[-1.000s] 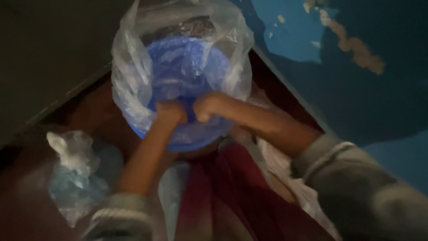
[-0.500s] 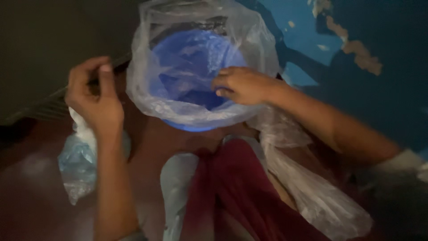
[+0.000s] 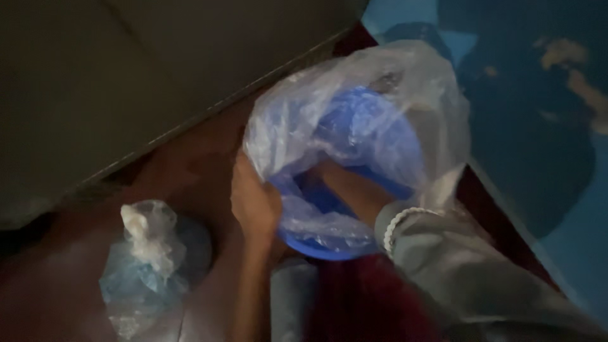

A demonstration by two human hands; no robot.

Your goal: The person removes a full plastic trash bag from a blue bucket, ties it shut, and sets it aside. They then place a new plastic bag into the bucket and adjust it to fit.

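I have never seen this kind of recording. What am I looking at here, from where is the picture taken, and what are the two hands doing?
There is no machine here: a person works with two bare hands, and one camera on the person's head looks down at them. The picture is dark and somewhat blurred. The left hand grips the near edge of a clear plastic bag that is wrapped around a blue plastic basin. The right arm, in a grey sleeve, reaches down into the bag and basin, so the right hand itself is hidden. Both stand on a reddish-brown floor. To the left lies a second, smaller knotted plastic bag with something pale blue inside. A dark red cloth lies close to the person, and a blue wall is on the right.
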